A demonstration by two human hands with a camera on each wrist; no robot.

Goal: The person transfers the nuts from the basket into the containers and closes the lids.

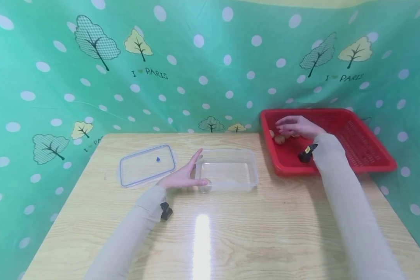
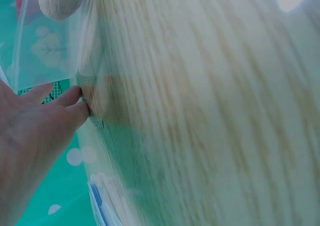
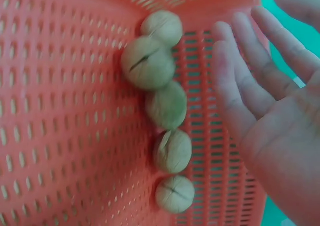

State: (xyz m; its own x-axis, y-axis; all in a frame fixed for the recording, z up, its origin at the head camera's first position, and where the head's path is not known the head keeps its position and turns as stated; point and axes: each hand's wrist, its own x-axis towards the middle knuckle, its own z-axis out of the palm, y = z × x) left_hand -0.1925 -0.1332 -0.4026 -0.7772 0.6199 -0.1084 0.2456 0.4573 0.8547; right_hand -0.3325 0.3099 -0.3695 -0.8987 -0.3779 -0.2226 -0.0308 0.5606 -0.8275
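Note:
My left hand [image 1: 182,177] rests against the left end of a clear plastic food container [image 1: 227,156], thumb at the near side, straight fingers along the far side. Inside that container, by the thumb, lies one walnut [image 2: 61,0], pale and creased. Over the left part of a red plastic basket [image 1: 336,168] hovers my right hand [image 1: 299,126], fingers loosely extended and holding nothing. Several walnuts [image 3: 148,63] sit in a row along the basket's wall, apart from the fingertips in the right wrist view. The right hand partly hides them in the head view.
A clear lid [image 1: 145,165] with a blue seal lies flat left of the container. All stands on a light wooden table [image 1: 259,233]. A green dotted curtain [image 1: 210,58] hangs behind and at both sides.

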